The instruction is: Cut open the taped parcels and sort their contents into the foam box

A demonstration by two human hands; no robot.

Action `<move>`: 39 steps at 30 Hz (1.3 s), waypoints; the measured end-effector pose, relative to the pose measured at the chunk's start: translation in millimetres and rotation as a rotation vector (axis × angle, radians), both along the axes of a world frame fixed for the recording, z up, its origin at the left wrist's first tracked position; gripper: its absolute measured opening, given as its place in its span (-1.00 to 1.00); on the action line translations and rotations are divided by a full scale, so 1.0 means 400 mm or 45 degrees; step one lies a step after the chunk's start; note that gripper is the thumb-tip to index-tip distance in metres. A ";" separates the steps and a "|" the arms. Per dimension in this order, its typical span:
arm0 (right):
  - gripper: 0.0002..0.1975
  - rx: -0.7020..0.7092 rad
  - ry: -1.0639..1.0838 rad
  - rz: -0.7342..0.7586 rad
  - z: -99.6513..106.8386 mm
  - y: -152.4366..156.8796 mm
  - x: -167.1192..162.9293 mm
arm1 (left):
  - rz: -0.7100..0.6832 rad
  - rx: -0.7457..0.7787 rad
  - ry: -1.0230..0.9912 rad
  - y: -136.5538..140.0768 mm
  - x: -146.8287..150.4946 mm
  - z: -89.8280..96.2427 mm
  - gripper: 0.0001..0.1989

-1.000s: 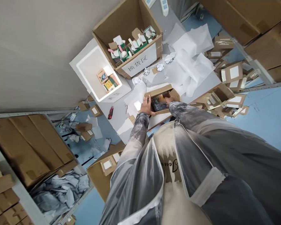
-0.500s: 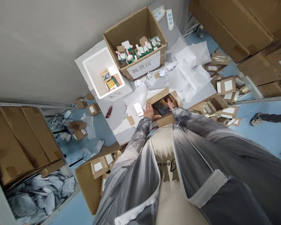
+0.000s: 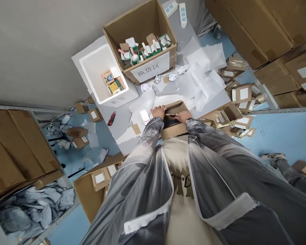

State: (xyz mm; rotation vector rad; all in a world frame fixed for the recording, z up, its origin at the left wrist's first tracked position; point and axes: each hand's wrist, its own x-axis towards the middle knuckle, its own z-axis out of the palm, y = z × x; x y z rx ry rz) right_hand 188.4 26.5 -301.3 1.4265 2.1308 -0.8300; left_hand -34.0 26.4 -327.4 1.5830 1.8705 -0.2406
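A small open cardboard box (image 3: 174, 131) stands at the table's near edge, against my body. My left hand (image 3: 158, 111) is closed over the box's left wall. Inside the box is a dark-covered book (image 3: 170, 120), tilted so its far edge is raised. The fingers of my right hand (image 3: 184, 116) are closed on that book's right side. Most of the cover is hidden by the box wall and the tilt. Just left of my left hand lies a white phone-like slab (image 3: 144, 116).
A large carton (image 3: 172, 61) of small green boxes and a white foam bin (image 3: 129, 97) with books stand at the back. A red utility knife (image 3: 111, 118) lies left. White wrapping sheets (image 3: 204, 81) cover the right side. Small cartons (image 3: 241, 93) are piled beyond. Another person's leg (image 3: 288, 170) shows at right.
My left hand has gone from lying spread at the box to gripping its left wall. The book, flat before, is now tipped up in my right hand. The other person's foot has come nearer.
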 end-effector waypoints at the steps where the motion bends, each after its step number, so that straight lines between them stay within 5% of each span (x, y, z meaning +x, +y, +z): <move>1: -0.49 0.014 0.002 0.004 0.001 -0.007 0.008 | -0.029 0.079 -0.030 -0.003 -0.003 0.001 -0.39; 4: -0.43 0.133 0.119 -0.132 0.005 -0.010 0.033 | -0.180 0.247 -0.186 -0.026 -0.028 0.011 -0.04; 8: -0.60 0.112 0.405 -0.288 0.009 0.024 0.066 | -0.548 0.201 -0.364 -0.076 -0.078 0.037 0.53; 13: -0.75 0.102 0.431 -0.776 0.055 0.075 0.068 | -0.674 0.040 -0.332 -0.142 -0.070 0.045 0.69; 18: -0.68 0.141 0.486 -0.651 0.173 0.124 0.043 | -0.452 0.043 -0.240 -0.143 -0.029 0.040 0.56; 24: -0.54 0.474 0.665 -0.491 0.372 0.196 0.050 | -0.356 -0.141 -0.401 -0.073 -0.093 0.097 0.77; 30: -0.48 0.515 0.992 -0.267 0.576 0.266 -0.026 | 0.156 0.767 -0.678 0.025 -0.094 0.263 0.09; 33: -0.49 0.577 1.070 -0.194 0.685 0.267 -0.084 | 0.411 1.018 -0.773 0.065 -0.081 0.373 -0.23; 36: -0.51 0.743 1.215 -0.332 0.763 0.236 -0.131 | 0.710 1.246 -0.907 0.069 -0.084 0.468 -0.22; 39: -0.31 0.736 1.417 -0.522 0.779 0.195 -0.171 | 0.969 1.426 -1.084 0.050 -0.093 0.536 -0.15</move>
